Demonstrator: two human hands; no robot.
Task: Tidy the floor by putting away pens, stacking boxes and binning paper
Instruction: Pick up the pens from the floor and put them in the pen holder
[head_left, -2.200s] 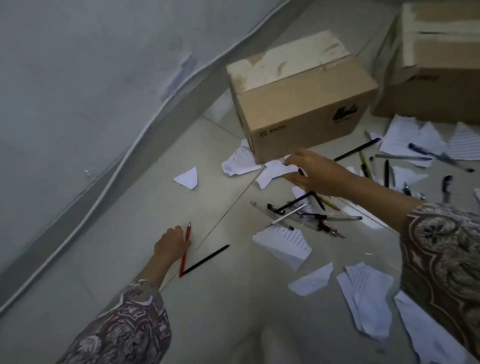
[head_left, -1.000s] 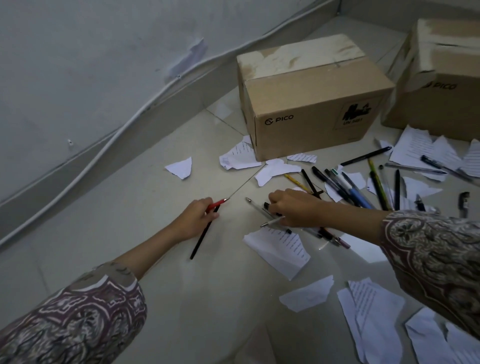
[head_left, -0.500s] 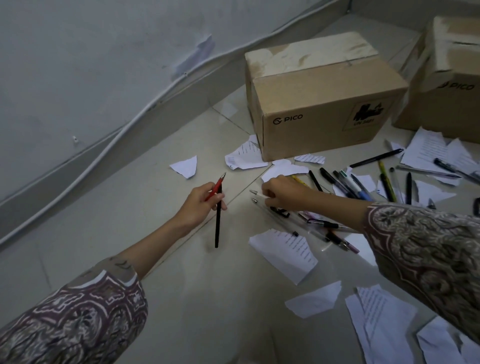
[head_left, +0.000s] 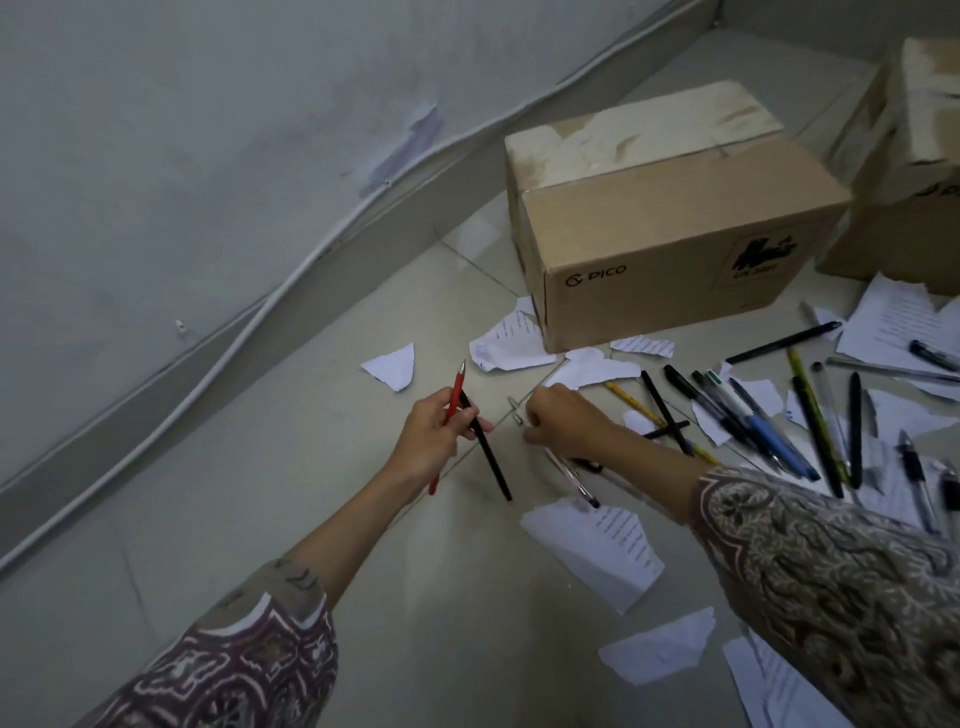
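The left hand (head_left: 439, 434) is gripping a red pen (head_left: 451, 415) and a black pen (head_left: 485, 452), both crossing through its closed fingers above the floor (head_left: 291, 415). The right hand (head_left: 563, 418) is closing around clear pens (head_left: 569, 475) that are trailing back beneath its wrist, beside a cardboard box (head_left: 670, 218).

Two forearms in view, bare from approx. mid-forearm down. Left sleeve (head_left: 228, 670): loose fabric, dark maroon/brown ground w/ pale scrolling ornamental print, pale band along cuff edge. Right sleeve (head_left: 841, 587): same type of garment, brown-grey ground w/ dense cream swirl and floral print. Left hand (head_left: 436, 436) and right hand (head_left: 566, 421): no gloves, no rings or watch visible.
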